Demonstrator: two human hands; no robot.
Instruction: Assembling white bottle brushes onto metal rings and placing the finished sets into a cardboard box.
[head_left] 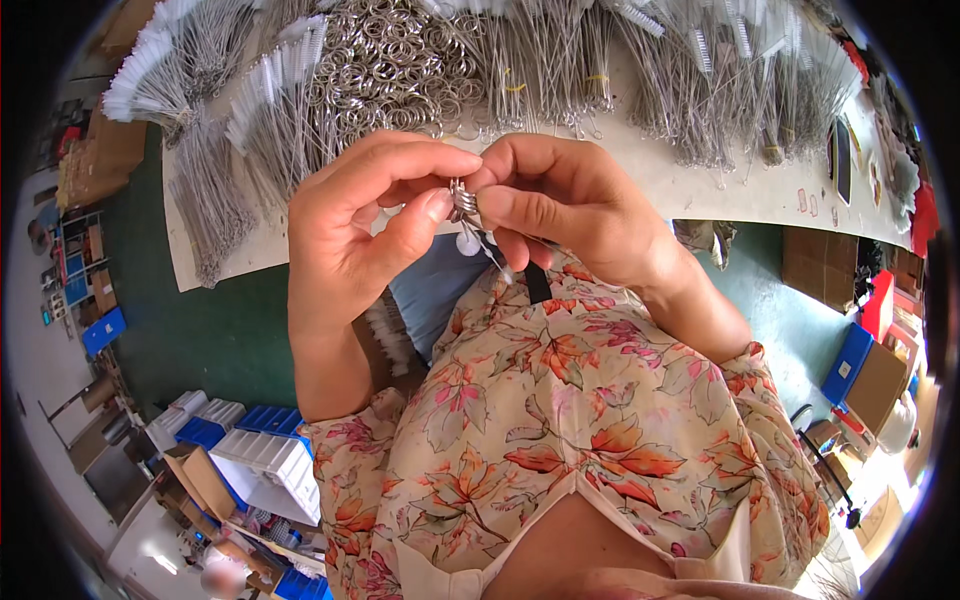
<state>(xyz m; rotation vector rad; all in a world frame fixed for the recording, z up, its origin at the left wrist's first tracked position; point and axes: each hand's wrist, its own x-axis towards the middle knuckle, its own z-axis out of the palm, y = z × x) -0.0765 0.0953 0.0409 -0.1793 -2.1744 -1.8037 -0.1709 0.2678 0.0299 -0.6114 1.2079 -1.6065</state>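
Observation:
Pinched between both hands in front of my chest is a small shiny cluster of metal rings or wire loops (463, 201). My left hand (350, 215) grips it from the left with thumb and forefinger. On the other side my right hand (585, 210) presses its thumb against the same metal, its other fingers curled behind. Below the cluster hang a whitish round tip (468, 243) and thin wires, partly hidden by my fingers. Just beyond my hands, a heap of silvery key rings (390, 75) lies on the pale tabletop (690, 195).
Bundles of thin wire brushes with white bristles (270, 100) flank the ring heap, and more brushes (740, 80) cover the table's right side. A dark phone-like slab (842, 160) lies near the right edge. White and blue crates (265, 465) stand on the floor at lower left.

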